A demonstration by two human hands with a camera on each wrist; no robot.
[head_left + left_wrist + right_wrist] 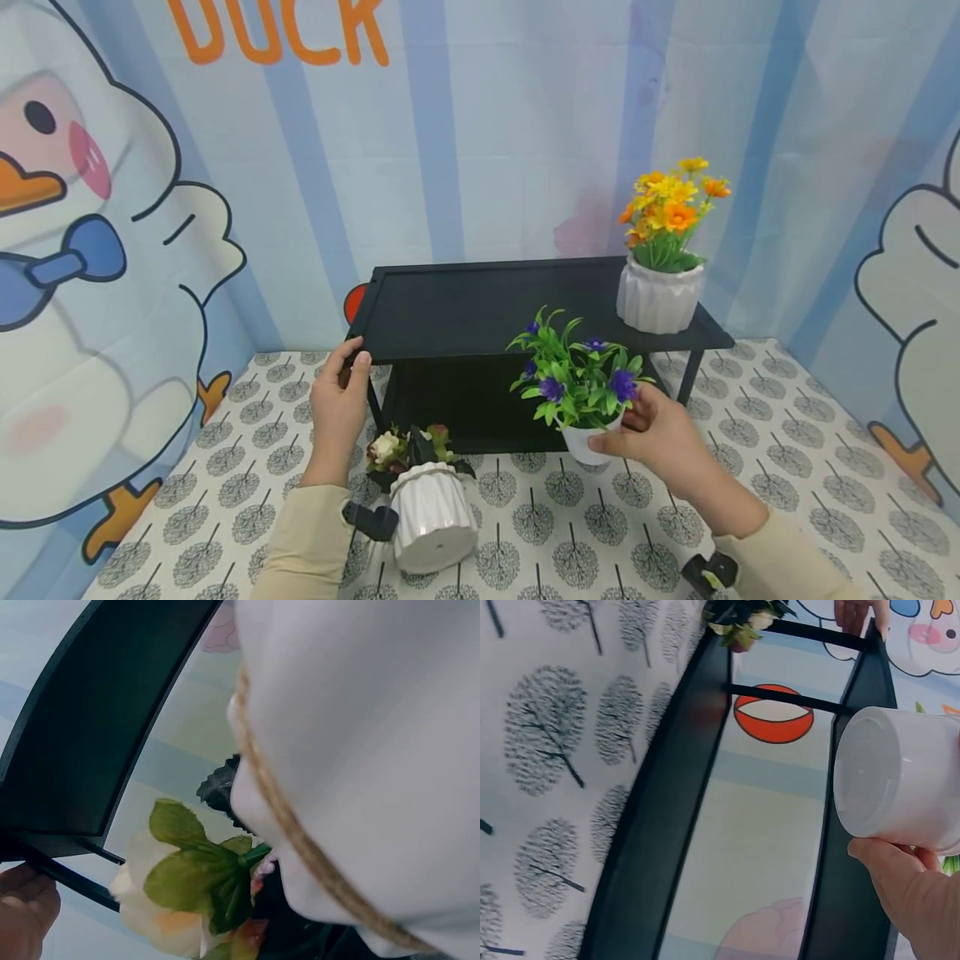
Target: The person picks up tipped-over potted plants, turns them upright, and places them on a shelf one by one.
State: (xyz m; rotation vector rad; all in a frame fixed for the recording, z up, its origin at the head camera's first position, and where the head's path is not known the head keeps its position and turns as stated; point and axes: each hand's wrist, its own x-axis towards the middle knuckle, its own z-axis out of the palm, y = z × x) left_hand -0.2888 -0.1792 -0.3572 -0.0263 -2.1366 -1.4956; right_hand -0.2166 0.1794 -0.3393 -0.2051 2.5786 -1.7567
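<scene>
My right hand (660, 437) grips a small white pot (592, 440) holding an artificial plant with green leaves and purple flowers (576, 379), in front of the black two-tier shelf (465, 308). In the right wrist view the thumb presses the side of this pot (900, 780), near its base. My left hand (339, 408) holds the front left corner of the shelf's upper tier, fingers at the edge and thumb beside it. Beside the left wrist, a white ribbed pot (435, 521) with cream flowers (386, 447) lies tipped, its base facing me; twine (300, 844) circles it.
On the right end of the upper tier stands a white ribbed pot (660, 296) with yellow and orange flowers (675, 208). The shelf's lower tier (472, 408) sits low over the tree-patterned tablecloth (570, 533). A striped duck-print curtain (510, 125) hangs close behind.
</scene>
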